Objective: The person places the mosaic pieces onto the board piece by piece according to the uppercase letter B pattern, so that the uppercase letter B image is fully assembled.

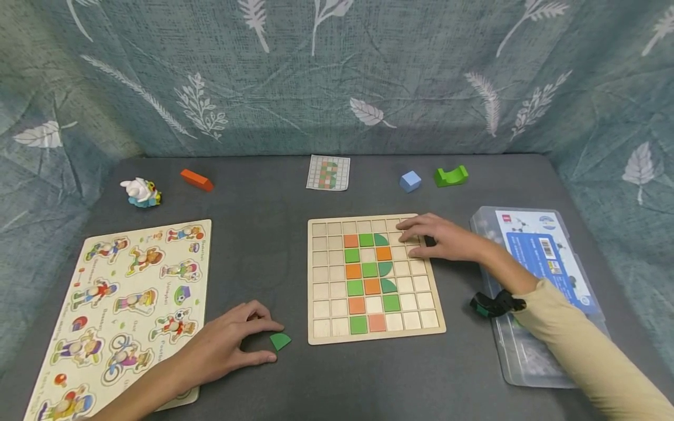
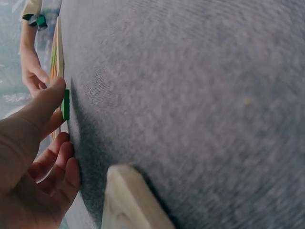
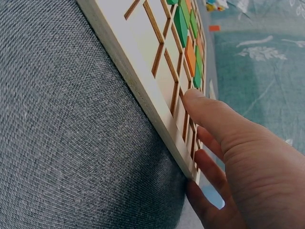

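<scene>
My left hand (image 1: pixel 231 339) is low over the grey table, thumb and index finger spread beside a green quarter-circle tile (image 1: pixel 280 341). The tile lies just beyond the fingertips; in the left wrist view its green edge (image 2: pixel 66 105) shows by them, and I cannot tell if they touch it. To its right lies a wooden grid board (image 1: pixel 323 291) with orange and green square tiles (image 1: pixel 370 269) and dark green curved tiles (image 1: pixel 386 269) in some cells. My right hand (image 1: pixel 439 237) rests at the board's upper right corner, fingers extended, holding nothing.
A sports puzzle board (image 1: pixel 118 271) lies left, a clear plastic case (image 1: pixel 526 351) under the right forearm. Along the back are a figurine (image 1: pixel 142 192), an orange block (image 1: pixel 197 180), a pattern card (image 1: pixel 328 173), a blue block (image 1: pixel 410 181) and a green curved block (image 1: pixel 450 176).
</scene>
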Tool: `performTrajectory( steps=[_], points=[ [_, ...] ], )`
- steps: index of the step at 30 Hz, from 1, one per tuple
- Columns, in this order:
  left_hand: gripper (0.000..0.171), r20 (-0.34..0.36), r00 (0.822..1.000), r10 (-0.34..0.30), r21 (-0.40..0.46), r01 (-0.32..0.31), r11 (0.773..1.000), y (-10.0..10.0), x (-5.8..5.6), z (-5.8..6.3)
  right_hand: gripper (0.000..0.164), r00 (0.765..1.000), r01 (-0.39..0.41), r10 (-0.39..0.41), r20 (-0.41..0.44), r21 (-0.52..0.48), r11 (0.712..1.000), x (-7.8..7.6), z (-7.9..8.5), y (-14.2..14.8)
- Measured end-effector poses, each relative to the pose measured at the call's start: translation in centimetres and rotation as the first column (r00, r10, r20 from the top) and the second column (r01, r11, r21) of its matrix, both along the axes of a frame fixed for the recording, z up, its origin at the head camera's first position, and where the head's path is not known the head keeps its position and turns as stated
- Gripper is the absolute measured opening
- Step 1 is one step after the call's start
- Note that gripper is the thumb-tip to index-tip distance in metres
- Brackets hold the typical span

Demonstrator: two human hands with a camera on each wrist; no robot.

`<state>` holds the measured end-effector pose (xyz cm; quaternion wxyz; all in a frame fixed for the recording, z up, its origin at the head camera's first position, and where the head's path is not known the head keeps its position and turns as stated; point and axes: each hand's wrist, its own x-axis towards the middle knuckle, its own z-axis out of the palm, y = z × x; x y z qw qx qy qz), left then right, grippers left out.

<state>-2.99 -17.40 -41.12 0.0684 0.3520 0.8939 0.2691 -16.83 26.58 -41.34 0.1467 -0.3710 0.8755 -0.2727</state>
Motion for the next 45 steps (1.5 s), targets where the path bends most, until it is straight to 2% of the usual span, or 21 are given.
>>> performTrajectory(
  steps=[8,14,22,29,36,39,45],
  points=[
    [0.032,0.029,0.999,0.017,-0.043,-0.015,0.999,0.1,0.0,-0.1,0.033,1.0,0.0,0.0,0.004,0.005,1.0,0.0,0.0,0.0],
    [0.031,0.008,1.0,0.013,-0.023,-0.012,1.0,0.0,0.1,-0.3,0.033,1.0,0.0,0.0,0.009,0.003,1.0,0.0,0.1,0.0],
    [0.019,-0.023,1.0,0.01,0.005,-0.01,1.0,0.1,-0.1,-0.5,0.033,1.0,-0.002,0.002,0.012,-0.002,1.0,0.0,-0.1,0.0],
    [0.019,0.015,0.999,0.036,-0.052,-0.035,0.998,0.5,-0.3,0.0,0.033,1.0,-0.003,0.003,0.009,0.0,1.0,0.0,0.0,0.0],
    [0.021,-0.085,0.993,0.08,-0.111,-0.09,0.99,1.5,0.4,0.4,0.033,1.0,-0.01,0.01,0.003,-0.006,1.0,0.0,0.1,0.0],
    [0.021,-0.083,0.994,0.066,-0.088,-0.073,0.993,1.8,0.4,0.3,0.033,1.0,-0.01,0.01,0.005,-0.006,1.0,0.0,0.1,0.0],
    [0.022,-0.082,0.996,-0.019,0.001,0.02,1.0,1.8,-0.5,0.2,0.033,1.0,-0.012,0.012,0.01,-0.006,1.0,-0.1,0.1,0.0]
  ],
)
